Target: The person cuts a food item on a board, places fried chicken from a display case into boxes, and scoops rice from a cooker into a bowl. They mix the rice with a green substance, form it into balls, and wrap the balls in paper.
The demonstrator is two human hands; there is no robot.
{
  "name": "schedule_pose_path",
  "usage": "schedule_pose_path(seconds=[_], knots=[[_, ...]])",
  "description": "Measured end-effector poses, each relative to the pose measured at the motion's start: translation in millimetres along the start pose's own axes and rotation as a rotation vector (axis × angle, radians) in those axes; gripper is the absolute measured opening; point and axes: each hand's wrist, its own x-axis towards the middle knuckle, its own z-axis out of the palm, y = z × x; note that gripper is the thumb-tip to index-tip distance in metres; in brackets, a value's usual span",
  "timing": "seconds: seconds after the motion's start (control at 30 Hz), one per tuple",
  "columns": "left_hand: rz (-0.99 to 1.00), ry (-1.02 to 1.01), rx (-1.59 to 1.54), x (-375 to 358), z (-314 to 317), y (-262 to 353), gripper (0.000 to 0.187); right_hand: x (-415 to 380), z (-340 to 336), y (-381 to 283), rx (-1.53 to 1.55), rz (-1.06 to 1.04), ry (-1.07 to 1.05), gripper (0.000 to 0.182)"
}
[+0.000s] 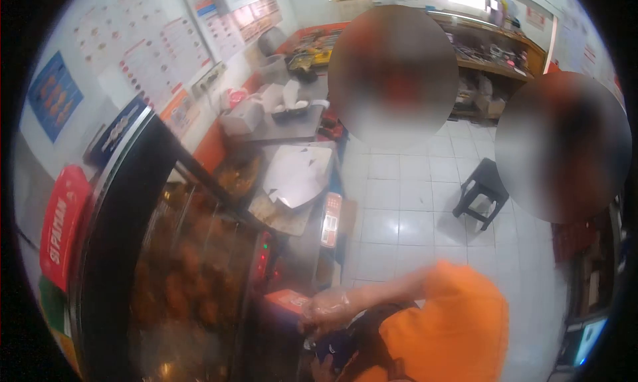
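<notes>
- Two hands; one orange box (287, 301); one dark blue item (335, 351); one black stool (482, 192); two large blurred patches (393, 73) on the far side and at the right
- One food case (109, 249) stands close on the left, brown food (183, 282) behind its hazy glass; a red sign (64, 228) hangs at its left; a white sheet (299, 174) lies on the far counter (282, 132)
- The orange box lies just left of the plastic-gloved right hand (327, 309), whose fingers meet its edge; their grip is too blurred to judge; the left hand (323, 369) is nearer, beside the dark blue item, its hold unclear
</notes>
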Motion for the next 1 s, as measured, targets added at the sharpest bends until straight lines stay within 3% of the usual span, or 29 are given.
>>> schedule_pose_path(seconds=[0.03, 0.07, 0.13, 0.17, 0.2, 0.27, 0.3, 0.33, 0.4, 0.5, 0.6, 0.63, 0.7, 0.73, 0.77, 0.87, 0.9, 1.0], knots=[[-0.036, 0.020, -0.033, -1.9, 9.4, -9.5, 0.049, -2.8, 6.2, 9.0, -0.009, -0.215, -0.051, 0.035], [-0.076, 0.042, -0.096, -4.4, 27.3, -33.9, 0.047, -3.9, 4.2, 10.9, 0.030, -0.141, -0.168, 0.036], [-0.317, -0.014, -0.756, 22.8, -4.0, 87.3, 0.042, 1.9, -1.4, 15.8, 0.114, -0.059, -0.499, 0.037], [-0.166, 0.087, -0.522, 31.0, -22.1, 132.8, 0.040, 1.6, -2.8, 14.2, 0.130, -0.012, -0.492, 0.038], [-0.309, -0.109, -0.737, 33.0, -30.9, 141.4, 0.035, 2.0, -8.5, 12.5, 0.137, 0.030, -0.495, 0.039], [-0.283, -0.007, -0.804, 34.5, -19.3, 137.1, 0.030, 12.6, -12.3, 11.9, -0.070, -0.053, -0.424, 0.043], [-0.360, -0.057, -0.822, 39.8, -25.2, 139.5, 0.032, 26.2, -18.4, -11.3, -0.202, -0.102, -0.454, 0.048], [-0.203, 0.244, -0.941, 41.4, -37.5, 168.8, 0.036, 38.6, -23.7, -33.2, -0.337, -0.153, -0.452, 0.053], [-0.246, 0.246, -0.840, 31.1, -20.7, 154.0, 0.042, 44.6, -3.7, -34.3, -0.364, -0.233, -0.484, 0.058], [-0.331, 0.249, -0.797, 9.8, -57.1, 175.3, 0.052, 50.4, -0.6, -18.1, -0.363, -0.252, -0.457, 0.059], [-0.136, 0.543, -0.321, -36.3, -74.8, 176.4, 0.062, 64.5, -15.9, 5.4, -0.168, -0.273, -0.318, 0.080], [-0.238, 0.575, -0.338, -47.8, -78.3, 182.3, 0.071, 63.4, -11.1, 22.7, 0.217, -0.014, -0.329, 0.082], [-0.265, 0.617, -0.516, -60.4, -66.1, 186.7, 0.068, 72.5, -11.4, 43.3, 0.634, 0.355, -0.531, 0.089], [-0.272, 0.634, -0.601, -63.5, -61.8, 188.5, 0.066, 78.1, -3.8, 44.7, 0.627, 0.308, -0.503, 0.090], [-0.369, 0.555, -1.072, -63.4, -54.5, 191.5, 0.066, 80.7, 10.6, 44.8, 0.620, 0.264, -0.467, 0.092], [-0.214, 0.898, -1.253, -34.3, 20.4, 158.7, 0.076, 79.8, 41.8, 13.2, 0.651, 0.204, -0.291, 0.091], [-0.139, 0.983, -1.208, -19.7, 0.1, 177.8, 0.076, 75.8, 56.8, 11.8, 0.599, 0.118, -0.231, 0.089], [0.063, 1.377, -1.697, 1.0, -25.6, 200.1, 0.065, 58.6, 81.6, 9.9, 0.448, -0.042, -0.108, 0.073]])
